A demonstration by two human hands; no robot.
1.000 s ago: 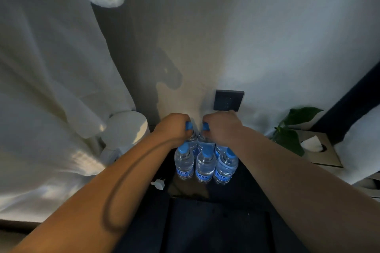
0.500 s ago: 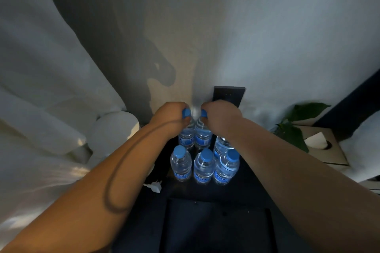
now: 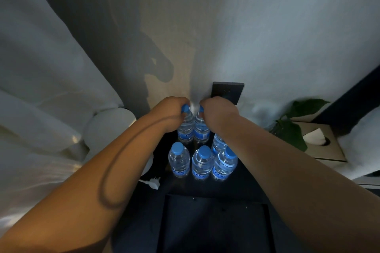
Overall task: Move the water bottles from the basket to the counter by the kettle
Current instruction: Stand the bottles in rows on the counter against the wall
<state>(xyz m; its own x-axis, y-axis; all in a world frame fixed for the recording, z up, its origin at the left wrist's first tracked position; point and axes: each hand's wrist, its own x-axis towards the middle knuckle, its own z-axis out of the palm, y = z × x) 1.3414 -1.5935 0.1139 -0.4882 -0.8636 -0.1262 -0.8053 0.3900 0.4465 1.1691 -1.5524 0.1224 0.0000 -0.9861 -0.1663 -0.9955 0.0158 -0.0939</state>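
Left grip [image 3: 171, 112] and right grip [image 3: 218, 110] each closed on a water bottle's cap. Lowered since a second ago, bases nearing the dark table [image 3: 242, 189]. Four more bottles [image 3: 202, 163] standing just below.

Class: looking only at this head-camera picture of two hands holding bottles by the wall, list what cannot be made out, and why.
- Head view: right hand and forearm cover most of a fourth standing bottle.
- Bottle labels: print too small.
- Kettle: left arm hides its lower part.
- Basket: not in view.
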